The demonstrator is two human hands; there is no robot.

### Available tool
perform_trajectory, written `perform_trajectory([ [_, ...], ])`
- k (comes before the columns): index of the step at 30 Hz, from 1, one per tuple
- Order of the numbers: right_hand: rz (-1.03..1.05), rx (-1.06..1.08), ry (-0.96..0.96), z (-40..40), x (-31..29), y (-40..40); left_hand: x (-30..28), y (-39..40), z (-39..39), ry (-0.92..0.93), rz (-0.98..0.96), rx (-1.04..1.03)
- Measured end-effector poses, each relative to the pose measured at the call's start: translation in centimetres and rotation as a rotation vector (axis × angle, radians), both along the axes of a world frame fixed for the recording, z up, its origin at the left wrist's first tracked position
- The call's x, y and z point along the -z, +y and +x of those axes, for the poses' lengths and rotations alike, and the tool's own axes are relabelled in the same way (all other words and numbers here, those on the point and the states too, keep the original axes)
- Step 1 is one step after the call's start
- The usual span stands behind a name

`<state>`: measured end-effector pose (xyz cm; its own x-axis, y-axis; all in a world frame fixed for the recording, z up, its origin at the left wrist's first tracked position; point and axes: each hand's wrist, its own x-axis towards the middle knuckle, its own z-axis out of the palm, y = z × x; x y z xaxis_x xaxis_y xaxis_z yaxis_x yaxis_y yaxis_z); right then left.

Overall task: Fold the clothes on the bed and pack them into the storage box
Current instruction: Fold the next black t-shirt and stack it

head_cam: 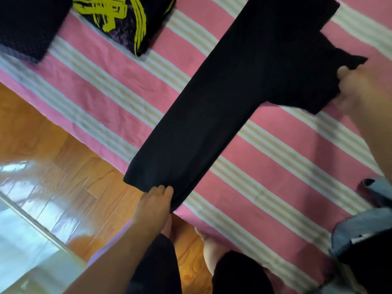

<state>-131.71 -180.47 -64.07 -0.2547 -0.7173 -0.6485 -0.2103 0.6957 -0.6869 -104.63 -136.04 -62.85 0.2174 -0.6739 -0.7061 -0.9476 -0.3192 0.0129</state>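
A long black garment (229, 88) lies folded lengthwise across the pink striped bed sheet (275, 166), one sleeve sticking out to the right. My left hand (156, 201) grips its lower hem at the bed's edge. My right hand (358, 90) pinches the end of the sleeve at the right side. A folded black top with yellow print (125, 22) rests at the upper left of the bed, beside a folded dark dotted garment (27, 26).
A grey-blue piece of clothing (364, 236) lies at the lower right of the bed. Wooden floor (53, 145) runs along the bed's left edge. A translucent storage box (23, 240) stands on the floor at the lower left.
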Motion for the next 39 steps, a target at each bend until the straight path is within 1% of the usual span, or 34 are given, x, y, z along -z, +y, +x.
perform_trajectory([
  [1,0.017,-0.008,-0.086,-0.2,0.4,0.2,0.2,-0.2,-0.4,-0.023,0.026,-0.033],
  [3,0.065,-0.008,-0.199,-0.3,0.4,1.1,0.2,-0.8,-1.6,-0.054,0.107,-0.057],
  [5,0.092,-0.001,-0.278,-0.2,-0.4,1.7,-0.9,-2.4,-2.2,-0.034,0.252,-0.016],
  [7,0.092,0.007,-0.281,-0.4,-1.5,1.7,-2.5,-5.7,-1.3,0.041,0.436,0.075],
  [8,0.115,0.017,-0.262,-0.5,-1.8,1.4,-3.0,-8.0,-0.6,0.091,0.486,0.112],
  [9,0.148,0.029,-0.250,-0.4,-2.3,0.9,-3.4,-11.0,0.3,0.147,0.462,0.115],
  [10,0.169,0.040,-0.233,-0.3,-2.3,0.3,-3.5,-14.4,1.0,0.211,0.365,0.086],
  [11,0.165,0.065,-0.224,-0.2,-2.3,0.0,-3.4,-17.6,1.4,0.266,0.210,0.040],
  [13,0.134,0.149,-0.234,0.0,-1.7,-1.4,-1.7,-25.0,1.9,0.288,-0.261,0.031],
  [14,0.128,0.194,-0.241,0.1,-1.3,-2.2,-0.3,-28.8,2.0,0.282,-0.486,0.074],
  [15,0.126,0.218,-0.253,0.2,-0.7,-2.8,1.2,-32.4,2.2,0.276,-0.639,0.130],
  [16,0.127,0.215,-0.259,0.3,-0.1,-3.2,2.5,-35.4,2.4,0.274,-0.702,0.175],
  [17,0.104,0.232,-0.255,0.3,0.8,-3.4,4.1,-38.3,2.5,0.281,-0.710,0.215],
  [18,0.058,0.280,-0.247,0.0,1.8,-3.4,5.5,-40.3,2.6,0.282,-0.684,0.236],
  [19,-0.027,0.371,-0.231,-0.3,2.7,-3.1,6.7,-41.9,2.6,0.269,-0.648,0.240],
  [21,-0.196,0.600,-0.159,-0.9,3.8,-1.2,8.3,-42.9,2.4,0.202,-0.597,0.217],
  [23,-0.243,0.718,-0.150,-0.9,3.8,0.4,8.5,-42.9,2.0,0.131,-0.564,0.228],
  [25,-0.228,0.739,-0.165,-0.5,3.6,1.0,7.3,-44.0,1.8,0.053,-0.492,0.265],
  [27,-0.196,0.753,-0.167,-0.6,3.1,0.6,6.0,-47.4,1.8,-0.019,-0.422,0.324],
  [30,-0.163,0.744,-0.179,-0.8,3.1,0.0,4.3,-54.5,1.9,0.012,-0.251,0.329],
  [32,-0.176,0.729,-0.191,-1.1,3.6,0.1,4.3,-57.7,1.5,-0.018,-0.185,0.347],
  [34,-0.193,0.711,-0.196,-1.3,4.1,0.2,4.7,-59.1,0.9,-0.085,-0.204,0.367],
  [38,-0.203,0.670,-0.215,-1.9,4.6,0.3,5.4,-59.7,-0.4,-0.206,-0.251,0.333],
  [39,-0.199,0.656,-0.227,-2.1,4.5,0.3,5.3,-59.4,-0.8,-0.246,-0.290,0.343],
])
